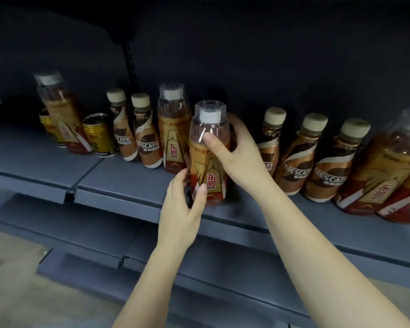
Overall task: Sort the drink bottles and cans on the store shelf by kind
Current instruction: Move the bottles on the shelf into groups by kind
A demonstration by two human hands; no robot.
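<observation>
Shelf [133,183], dark grey, stocked along its back with mixed drinks.

Item in hand: one energy-drink bottle [208,159], clear overcap, gold-and-red label, upright near the front edge at mid-shelf. It is gripped high on the shoulder by the right hand [237,150], thumb across the front, and steadied low at the base by the left hand [182,207], thumb on the label. The two-hand hold is judged to keep the tall bottle from tipping while it is set just beside a matching bottle [174,129].

Count, as visible:
- Energy-drink bottles: four clearly seen, with a fifth partly cut off at the right edge.
- Nescafé coffee bottles [149,136]: five, two left of centre and three right of the hands.
- Gold cans [98,136]: two, toward the left end, one half hidden.

Kinds are interleaved at both ends; sorting is judged unfinished.
</observation>
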